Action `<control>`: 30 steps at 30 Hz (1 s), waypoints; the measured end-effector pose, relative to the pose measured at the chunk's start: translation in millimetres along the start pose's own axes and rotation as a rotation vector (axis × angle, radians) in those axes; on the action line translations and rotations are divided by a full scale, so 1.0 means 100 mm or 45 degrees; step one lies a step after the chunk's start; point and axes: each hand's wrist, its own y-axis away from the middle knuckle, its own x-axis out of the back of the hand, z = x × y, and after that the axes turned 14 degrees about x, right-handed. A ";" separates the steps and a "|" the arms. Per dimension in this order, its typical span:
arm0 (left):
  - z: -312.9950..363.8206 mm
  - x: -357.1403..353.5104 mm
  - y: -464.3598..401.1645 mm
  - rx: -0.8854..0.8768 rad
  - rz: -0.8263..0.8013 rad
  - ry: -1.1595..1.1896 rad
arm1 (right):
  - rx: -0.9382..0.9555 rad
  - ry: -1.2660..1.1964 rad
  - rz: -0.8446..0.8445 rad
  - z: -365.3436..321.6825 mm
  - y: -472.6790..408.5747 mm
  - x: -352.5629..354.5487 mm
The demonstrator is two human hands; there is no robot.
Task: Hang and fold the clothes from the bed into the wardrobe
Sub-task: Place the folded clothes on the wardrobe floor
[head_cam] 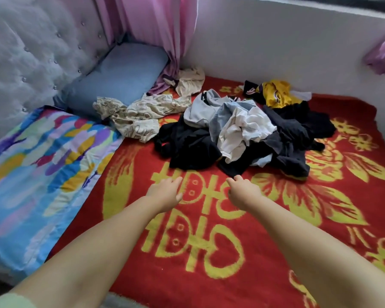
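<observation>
A heap of clothes lies on the red blanket of the bed: black garments, a white shirt, a pale blue piece and a grey one. A yellow jersey lies behind it, and a cream patterned garment to its left. Both my arms stretch out over the blanket toward the heap. My left hand hovers short of the black cloth with relaxed fingers and holds nothing. My right hand is just in front of the heap's near edge, fingers loosely curled, holding nothing. No wardrobe is in view.
A blue pillow leans at the tufted headboard. A folded colourful quilt lies along the left side of the bed. A pink curtain hangs in the corner, and a white wall bounds the far side.
</observation>
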 end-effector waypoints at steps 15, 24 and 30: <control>-0.14 -1.15 -2.57 0.179 -0.037 0.175 | -0.015 -0.095 0.039 0.51 -2.48 -0.89; 0.13 -1.26 -3.62 0.443 -0.116 0.777 | -0.272 -0.548 0.242 0.63 -3.59 -0.92; 0.06 -1.46 -3.45 0.378 -0.167 0.938 | -0.255 -0.529 0.194 0.50 -3.53 -1.18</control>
